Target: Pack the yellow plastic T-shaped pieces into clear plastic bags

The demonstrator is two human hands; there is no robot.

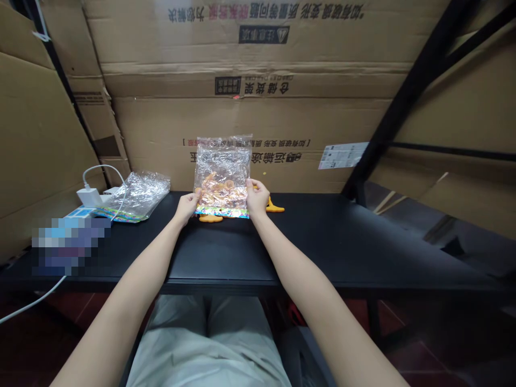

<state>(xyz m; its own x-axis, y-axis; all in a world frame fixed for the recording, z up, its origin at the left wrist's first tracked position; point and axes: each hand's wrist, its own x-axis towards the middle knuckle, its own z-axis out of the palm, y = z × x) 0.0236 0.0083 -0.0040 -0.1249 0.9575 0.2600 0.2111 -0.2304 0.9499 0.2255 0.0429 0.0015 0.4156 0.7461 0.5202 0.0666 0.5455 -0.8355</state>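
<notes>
A clear plastic bag (223, 161) with a shiny multicoloured strip along its lower edge is held up over the black table. My left hand (187, 208) pinches its lower left edge, and my right hand (257, 196) grips the right edge, thumb on the front. Orange shapes show through the film; I cannot tell whether they are inside the bag or behind it. Below the bag's lower edge an orange plastic piece (210, 219) lies on the table. Another orange piece (276, 206) lies just right of my right hand.
More clear plastic bags (143, 196) lie at the left, next to a white charger (89, 197) with a cable. A blurred-out item (70, 244) sits nearer me. Cardboard (153, 118) walls the back of the black table (314, 242); a black metal post (399, 97) rises at right.
</notes>
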